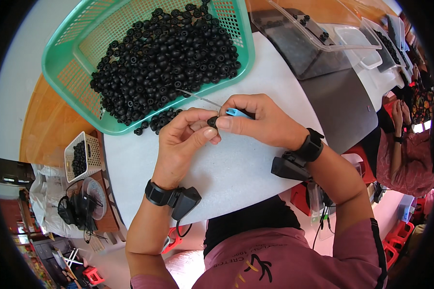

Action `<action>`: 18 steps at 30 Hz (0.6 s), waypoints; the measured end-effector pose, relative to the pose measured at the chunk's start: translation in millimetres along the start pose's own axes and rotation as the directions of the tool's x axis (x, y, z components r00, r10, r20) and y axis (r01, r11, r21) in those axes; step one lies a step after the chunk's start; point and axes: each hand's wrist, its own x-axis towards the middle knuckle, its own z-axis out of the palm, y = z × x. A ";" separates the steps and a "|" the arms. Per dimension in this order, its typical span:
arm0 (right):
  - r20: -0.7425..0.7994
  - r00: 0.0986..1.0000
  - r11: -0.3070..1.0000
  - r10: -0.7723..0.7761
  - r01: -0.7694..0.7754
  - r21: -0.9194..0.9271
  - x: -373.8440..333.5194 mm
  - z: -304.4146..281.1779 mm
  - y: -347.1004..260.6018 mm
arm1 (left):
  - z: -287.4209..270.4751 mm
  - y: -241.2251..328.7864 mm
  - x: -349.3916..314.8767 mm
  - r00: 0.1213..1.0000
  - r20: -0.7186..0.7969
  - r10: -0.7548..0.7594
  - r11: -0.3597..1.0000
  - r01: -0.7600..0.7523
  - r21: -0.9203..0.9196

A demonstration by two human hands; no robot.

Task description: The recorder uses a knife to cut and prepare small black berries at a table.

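Observation:
My left hand [181, 142] is closed, pinching a small round black part [212, 122] between thumb and fingertips. Against it from the other side presses the thumb of my right hand [263, 120]. A thin metal tool with a light blue handle [237, 113] lies in my right hand's curled fingers, its slim shaft pointing up and left toward the basket; its exact kind is unclear. Beyond both hands, a green plastic basket [250, 62] holds a big heap of similar black parts [166, 58]. Several loose black parts [164, 119] lie on the white table just outside its near edge.
A small cream basket [101, 156] of black parts stands at the left. Clear plastic bins [308, 60] fill the far right, near a dark grey board [342, 108]. Black devices are strapped to both my wrists. Another person [405, 154] sits at the right.

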 end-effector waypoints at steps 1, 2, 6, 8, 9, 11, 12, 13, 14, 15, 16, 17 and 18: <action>0.003 1.000 1.000 0.007 -0.007 0.008 0.0 -0.1 -1.0 | 0.0 -0.2 0.0 1.000 -0.002 -0.004 1.000 0.004 -0.012; 0.006 1.000 1.000 0.013 -0.013 0.017 0.0 -0.1 -2.1 | -0.1 -0.5 -0.1 1.000 -0.004 -0.009 1.000 0.009 -0.023; 0.008 0.998 0.997 0.057 -0.057 0.052 -0.1 -0.4 -4.6 | 1.5 0.5 -0.2 0.999 -0.032 -0.026 1.000 0.026 -0.007; -0.017 0.997 0.997 0.070 -0.069 0.042 -0.4 -0.6 1.4 | 1.2 -1.2 0.6 0.999 -0.035 -0.035 0.999 0.035 -0.007; -0.018 0.997 0.996 0.076 -0.075 0.048 -0.2 -0.3 1.2 | 0.5 -1.8 0.5 0.998 -0.040 -0.040 0.999 0.040 -0.006; -0.020 0.996 0.995 0.087 -0.086 0.058 -0.4 0.5 0.0 | 0.1 -1.8 0.4 0.998 -0.044 -0.044 0.999 0.043 -0.016; -0.022 0.997 0.995 0.079 -0.078 0.057 -0.4 0.6 1.0 | 0.2 -1.9 0.5 0.998 -0.046 -0.045 0.999 0.044 -0.021; -0.024 0.997 0.996 0.071 -0.070 0.056 -0.2 0.7 2.6 | 0.5 -1.7 0.5 0.998 -0.045 -0.044 0.999 0.043 -0.023; -0.026 0.998 0.997 0.064 -0.062 0.054 -0.2 0.9 3.4 | 1.0 -1.2 0.5 0.998 -0.044 -0.042 0.999 0.041 -0.024; -0.036 0.998 0.998 0.054 -0.053 0.024 0.1 1.5 1.1 | 0.8 -1.0 0.1 0.998 -0.046 -0.040 0.999 0.039 -0.024; -0.046 0.998 0.999 0.044 -0.045 -0.006 0.1 2.1 -3.5 | 0.5 -1.3 -0.1 0.998 -0.051 -0.039 0.998 0.037 -0.042; -0.055 0.998 0.999 0.034 -0.036 -0.037 0.3 2.9 -5.8 | 0.1 -1.6 -0.4 0.998 -0.057 -0.037 0.998 0.034 -0.060; -0.064 0.998 0.995 -0.021 0.015 -0.097 -0.6 2.5 -5.1 | 0.3 -1.7 0.3 0.998 -0.058 -0.034 0.996 0.030 -0.079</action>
